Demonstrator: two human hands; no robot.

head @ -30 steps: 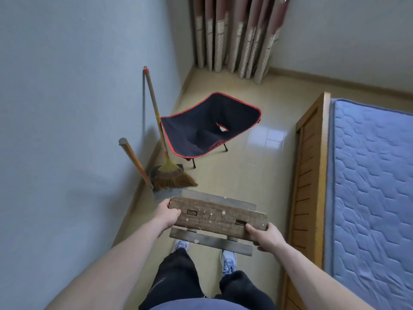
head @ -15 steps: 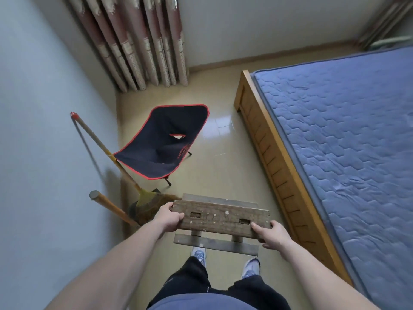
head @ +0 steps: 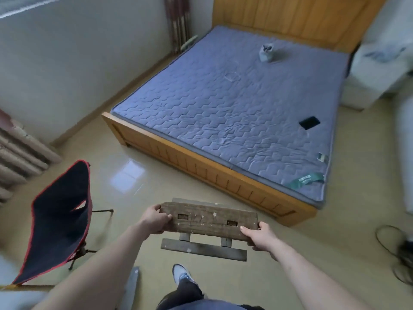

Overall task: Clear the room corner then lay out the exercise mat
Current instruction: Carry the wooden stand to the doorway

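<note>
I carry a small worn wooden stool level in front of me, off the floor. My left hand grips the left end of its seat board, my right hand grips the right end. Its legs and lower crossbar hang below the seat, above the tiled floor. A dark folding camp chair with red trim stands at my left. No exercise mat is in view.
A wooden bed with a blue quilted mattress fills the middle and right, with a small bag and a black flat object on it. Curtains hang at the left. Black cables lie on the floor at right.
My view has swung to the right, away from the corner with the broom and dustpan, toward the bed. The stool stays held in both hands.
</note>
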